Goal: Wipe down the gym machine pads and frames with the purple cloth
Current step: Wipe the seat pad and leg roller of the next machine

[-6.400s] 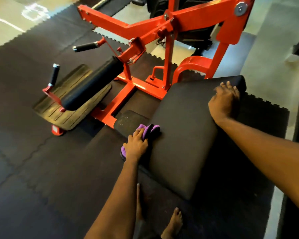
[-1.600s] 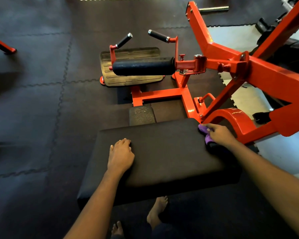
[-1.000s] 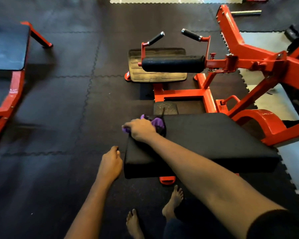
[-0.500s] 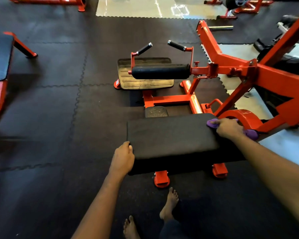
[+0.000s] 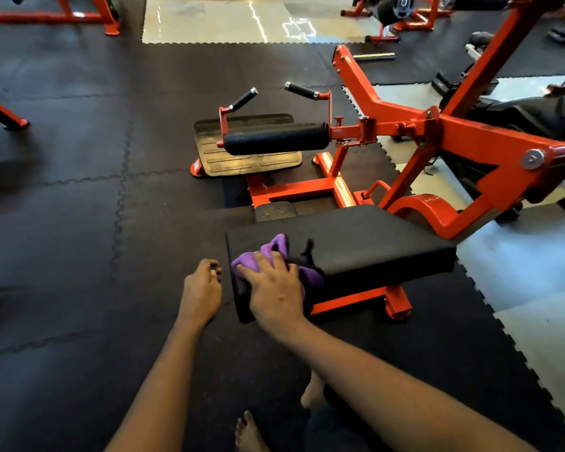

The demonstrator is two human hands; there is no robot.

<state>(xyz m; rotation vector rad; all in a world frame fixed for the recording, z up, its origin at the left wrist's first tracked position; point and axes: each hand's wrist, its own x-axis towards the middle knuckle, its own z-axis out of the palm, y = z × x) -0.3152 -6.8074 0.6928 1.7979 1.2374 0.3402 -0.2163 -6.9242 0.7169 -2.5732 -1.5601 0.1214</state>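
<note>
A red-framed gym machine [image 5: 405, 115] stands on black floor mats. Its black seat pad [image 5: 366, 243] is in front of me, with a black roller pad [image 5: 274, 138] and a footplate [image 5: 248, 151] beyond it. My right hand [image 5: 274, 288] holds the bunched purple cloth [image 5: 271, 252] and presses it on the seat pad's near left corner. My left hand [image 5: 201, 291] hangs just left of the pad with its fingers loosely curled, holding nothing and off the pad.
Two black handles [image 5: 302, 91] rise behind the roller. Red frame parts of other machines [image 5: 56, 16] stand at the far left and far right. My bare feet [image 5: 252, 432] are on the mat below the pad. Pale floor [image 5: 535, 256] lies to the right.
My right hand has swept the cloth from the pad's far right edge to its near left corner. My left hand has come off the pad's corner and now hangs beside it.
</note>
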